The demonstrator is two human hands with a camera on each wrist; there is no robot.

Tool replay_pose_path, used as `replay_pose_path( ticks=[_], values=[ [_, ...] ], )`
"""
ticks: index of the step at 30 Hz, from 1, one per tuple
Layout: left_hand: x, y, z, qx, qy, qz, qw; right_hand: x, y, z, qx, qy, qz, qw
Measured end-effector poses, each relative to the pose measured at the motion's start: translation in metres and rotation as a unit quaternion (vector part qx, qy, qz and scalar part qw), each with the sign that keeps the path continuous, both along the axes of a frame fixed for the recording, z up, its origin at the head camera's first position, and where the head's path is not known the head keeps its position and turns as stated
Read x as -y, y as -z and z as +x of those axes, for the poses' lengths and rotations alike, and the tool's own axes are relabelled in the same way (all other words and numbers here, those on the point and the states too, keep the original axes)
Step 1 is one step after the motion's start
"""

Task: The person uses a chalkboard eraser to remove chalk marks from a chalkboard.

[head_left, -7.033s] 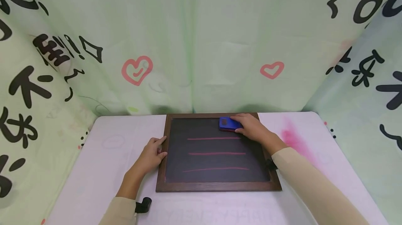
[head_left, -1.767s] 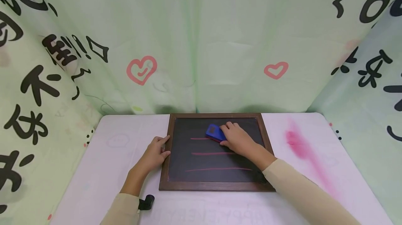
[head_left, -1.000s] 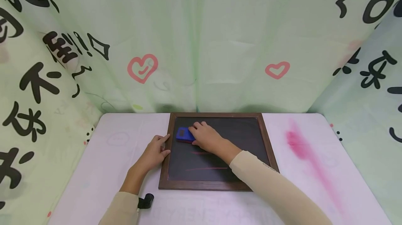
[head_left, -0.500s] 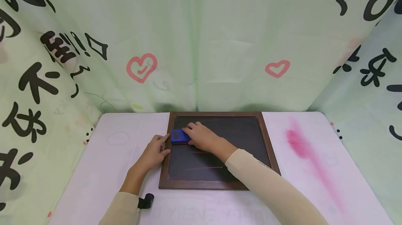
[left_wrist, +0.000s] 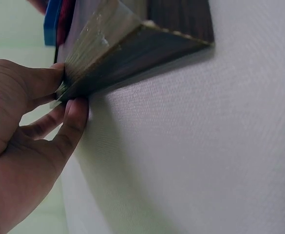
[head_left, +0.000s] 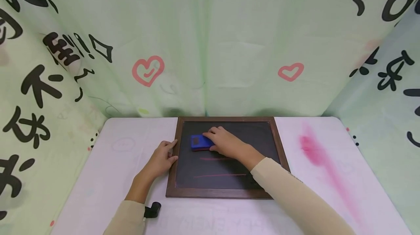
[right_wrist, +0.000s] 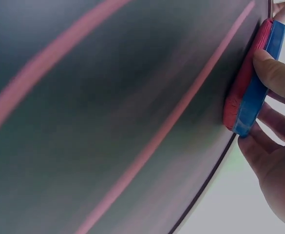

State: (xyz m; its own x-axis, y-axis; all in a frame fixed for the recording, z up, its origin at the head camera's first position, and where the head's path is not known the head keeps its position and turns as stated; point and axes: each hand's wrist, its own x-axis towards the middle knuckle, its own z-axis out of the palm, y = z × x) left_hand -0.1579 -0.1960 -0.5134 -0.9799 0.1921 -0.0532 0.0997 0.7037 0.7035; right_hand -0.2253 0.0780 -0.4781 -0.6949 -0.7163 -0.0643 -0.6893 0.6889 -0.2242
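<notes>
The right hand [head_left: 226, 142] is grasping the eraser [head_left: 201, 143], the left hand [head_left: 160, 158] pinching the chalkboard [head_left: 256, 133], two partly hidden pink lines [head_left: 220, 175] remaining near its seemingly wiped far part.

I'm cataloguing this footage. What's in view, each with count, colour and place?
Table: 1, whitish, lower half of the head view
Smudge: 1, pink, right side of the table
Blackboard: 1, black with brown frame, mid-table
Chalk lines: 2 showing, pink, on the blackboard
Eraser: 1, blue and red, upper left of the blackboard
Curtain: count unclear, pale green, behind and beside the table
Hearts: 2, red, on the curtain
Characters: many, black, on the curtain
Device: 1, black, by the left wrist
Sleeves: 2, beige, one per arm
Left hand: 1, bare, touching the frame's left side
Right hand: 1, bare, holding the eraser
</notes>
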Motion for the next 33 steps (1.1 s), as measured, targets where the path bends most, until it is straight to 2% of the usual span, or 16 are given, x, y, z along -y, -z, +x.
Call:
replay_pose_path(
  ticks=[20,26,33],
  values=[
    [0.001,-0.001,-0.001,-0.001,0.0,0.007,1.0,-0.107,0.0,0.004,-0.021,0.09,-0.023,0.995],
    [0.001,-0.001,-0.001,0.0,0.0,0.007,1.0,-0.133,-0.002,0.011,-0.034,0.117,-0.025,0.992],
    [0.002,0.002,-0.002,0.006,0.0,0.005,1.0,-0.152,-0.007,0.022,-0.032,0.143,-0.015,0.989]
  ],
)
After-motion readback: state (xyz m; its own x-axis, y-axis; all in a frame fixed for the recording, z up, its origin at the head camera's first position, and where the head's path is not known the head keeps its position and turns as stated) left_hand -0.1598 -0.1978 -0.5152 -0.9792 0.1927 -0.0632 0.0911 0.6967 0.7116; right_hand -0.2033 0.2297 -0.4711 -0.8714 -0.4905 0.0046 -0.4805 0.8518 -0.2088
